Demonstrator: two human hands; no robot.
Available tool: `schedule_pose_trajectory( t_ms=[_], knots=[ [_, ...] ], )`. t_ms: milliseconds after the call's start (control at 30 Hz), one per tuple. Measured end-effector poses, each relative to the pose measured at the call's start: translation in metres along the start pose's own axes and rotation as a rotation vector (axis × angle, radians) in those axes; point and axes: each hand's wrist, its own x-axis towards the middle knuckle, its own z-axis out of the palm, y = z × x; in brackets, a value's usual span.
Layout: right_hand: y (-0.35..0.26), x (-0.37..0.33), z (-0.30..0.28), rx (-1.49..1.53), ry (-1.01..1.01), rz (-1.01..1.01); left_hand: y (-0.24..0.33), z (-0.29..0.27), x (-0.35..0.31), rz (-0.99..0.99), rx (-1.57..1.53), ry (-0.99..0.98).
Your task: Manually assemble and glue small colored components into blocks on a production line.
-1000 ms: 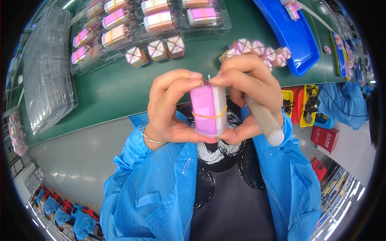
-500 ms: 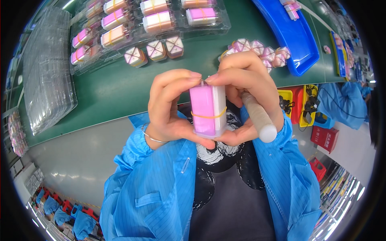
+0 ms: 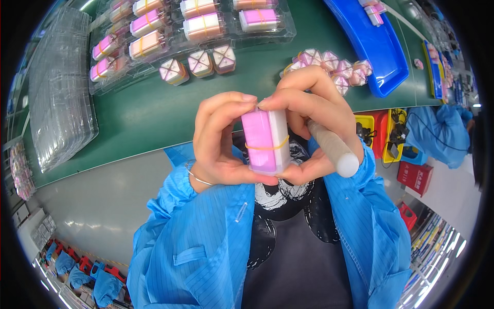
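Observation:
Between both hands, in front of my chest, stands a pink-and-white block (image 3: 259, 140) that looks like a battery pack, with a yellow rubber band round its middle. My left hand (image 3: 212, 141) is closed on its left side, fingertips at the top edge and thumb beneath. My right hand (image 3: 329, 110) grips the other side the same way, its index fingertip meeting the left fingertips at the top. Tucked in the right palm is a pale wrapped rod (image 3: 332, 147) with a rounded white end pointing towards me; its other end is hidden by the fingers.
Clear plastic trays (image 3: 257, 37) of similar banded blocks lie at the back of the green table (image 3: 134, 118). Three blocks (image 3: 200, 63) stand on end before them; several more (image 3: 334, 67) cluster at right beside a blue tray (image 3: 383, 77). Stacked empty trays (image 3: 64, 92) lie at left.
The block has tilted slightly between my hands. My right index fingertip has slid left along its top edge, and the rod's rounded end has shifted slightly up and right.

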Motion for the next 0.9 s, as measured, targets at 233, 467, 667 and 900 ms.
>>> schedule_pose_trajectory(
  t_ms=[233,467,667,900],
  knots=[
    [0.003,0.001,-0.003,0.013,-0.044,-0.02,0.001,0.003,-0.003,-0.023,-0.051,0.029],
    [0.003,-0.001,-0.003,0.01,-0.05,-0.007,-0.001,0.006,-0.005,-0.018,-0.036,0.055],
    [-0.004,0.0,-0.004,-0.068,-0.023,-0.029,0.0,0.001,0.004,0.071,-0.013,-0.008],
    [0.006,0.001,-0.004,-0.087,0.033,-0.13,-0.001,-0.002,0.009,0.064,0.019,-0.033]
  ],
)
